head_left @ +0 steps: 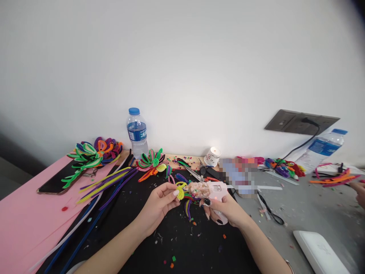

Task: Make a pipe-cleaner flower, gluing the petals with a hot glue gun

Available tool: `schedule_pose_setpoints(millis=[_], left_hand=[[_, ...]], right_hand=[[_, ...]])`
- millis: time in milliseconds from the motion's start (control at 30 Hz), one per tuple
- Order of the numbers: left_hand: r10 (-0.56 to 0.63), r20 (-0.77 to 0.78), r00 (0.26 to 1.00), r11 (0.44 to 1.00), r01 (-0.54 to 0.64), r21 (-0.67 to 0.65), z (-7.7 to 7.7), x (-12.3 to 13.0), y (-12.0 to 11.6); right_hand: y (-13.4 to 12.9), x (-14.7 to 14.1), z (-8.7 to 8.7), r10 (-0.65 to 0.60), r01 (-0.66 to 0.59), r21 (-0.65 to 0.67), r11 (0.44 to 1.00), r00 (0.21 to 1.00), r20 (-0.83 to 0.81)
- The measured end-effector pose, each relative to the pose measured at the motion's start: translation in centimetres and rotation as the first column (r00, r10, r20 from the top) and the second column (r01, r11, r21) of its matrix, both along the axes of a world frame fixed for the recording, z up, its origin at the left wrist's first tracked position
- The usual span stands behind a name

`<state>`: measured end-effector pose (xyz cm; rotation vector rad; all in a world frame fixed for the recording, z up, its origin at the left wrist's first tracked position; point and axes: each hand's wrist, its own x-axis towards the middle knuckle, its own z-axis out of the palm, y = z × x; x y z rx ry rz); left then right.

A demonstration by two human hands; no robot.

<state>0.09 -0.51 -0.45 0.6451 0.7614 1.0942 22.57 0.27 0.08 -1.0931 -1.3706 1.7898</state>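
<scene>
Yellow pipe-cleaner coil (180, 191): pinched between thumb and fingers of the left hand (162, 198), at the nozzle end of the pale hot-glue gun (216, 189) gripped in the right hand (225, 209). Judged light, soft and springy; best taken by the rim, clear of the nozzle. Noted beyond: multicoloured pipe-cleaner flower (154, 162), then upright water bottle (137, 134).

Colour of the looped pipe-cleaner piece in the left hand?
The looped pipe-cleaner piece is yellow, clearest in head view.

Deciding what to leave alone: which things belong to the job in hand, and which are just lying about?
Job: yellow coil in left hand; pink glue gun in right hand; probably loose pipe cleaners.
Lying about, likely: phone; both water bottles; white case.
</scene>
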Motion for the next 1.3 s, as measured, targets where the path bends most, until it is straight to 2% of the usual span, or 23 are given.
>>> schedule_pose_setpoints(millis=[533,1033,1300], left_hand=[[0.033,0.034,0.999,0.999,-0.033,-0.019,0.06,-0.12,0.16],[0.086,0.067,0.994,0.995,-0.083,-0.046,-0.09,-0.29,0.30],[0.058,0.057,0.997,0.997,-0.055,-0.051,-0.06,-0.12,0.22]], right_hand=[[-0.18,-0.13,0.53,-0.004,0.004,-0.004,1.000,1.000,0.021],[-0.29,-0.15,0.96,0.057,-0.056,-0.025,0.998,0.997,0.056],[-0.14,0.14,0.18,0.025,-0.025,-0.028,0.999,1.000,0.008]])
